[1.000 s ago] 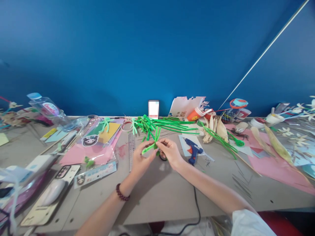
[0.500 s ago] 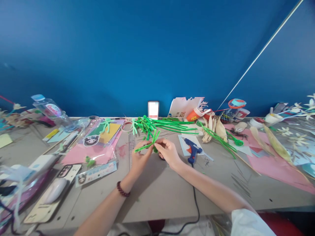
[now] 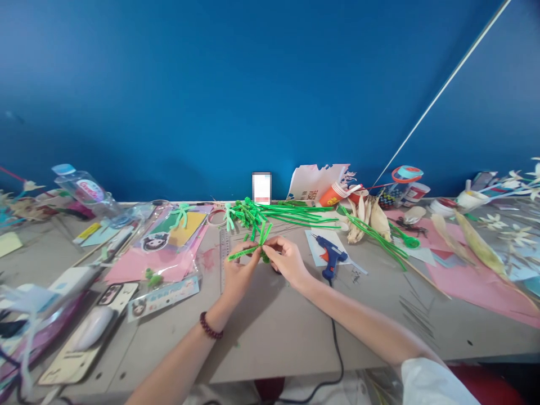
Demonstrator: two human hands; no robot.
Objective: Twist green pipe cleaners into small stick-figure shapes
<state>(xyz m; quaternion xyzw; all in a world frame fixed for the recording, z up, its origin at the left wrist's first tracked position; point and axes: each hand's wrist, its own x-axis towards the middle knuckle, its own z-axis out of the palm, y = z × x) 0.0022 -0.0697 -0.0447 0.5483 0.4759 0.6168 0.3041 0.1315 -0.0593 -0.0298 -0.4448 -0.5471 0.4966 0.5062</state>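
Green pipe cleaners (image 3: 243, 254), joined at one spot with their ends sticking out, are pinched between both hands above the middle of the table. My left hand (image 3: 239, 274) is closed on them from the left, thumb and fingers near the joint. From the right, my right hand (image 3: 287, 261) pinches the same joint with thumb and forefinger. A pile of green pipe-cleaner pieces (image 3: 248, 212) lies just beyond the hands. Long green stems (image 3: 301, 215) stretch right from that pile. Part of the held piece is hidden by the fingers.
To the right, a blue glue gun (image 3: 331, 253) lies on white paper, its cord running off the front edge. Paper cups (image 3: 333, 195) and dried husks (image 3: 373, 219) stand behind it. At left are pink paper (image 3: 139, 263), a phone (image 3: 70, 354) with a mouse (image 3: 93, 328), and a bottle (image 3: 86, 188).
Both hands keep their pinch on the green pipe cleaners in nearly the same place. The view has shifted very slightly; nothing was let go or taken up.
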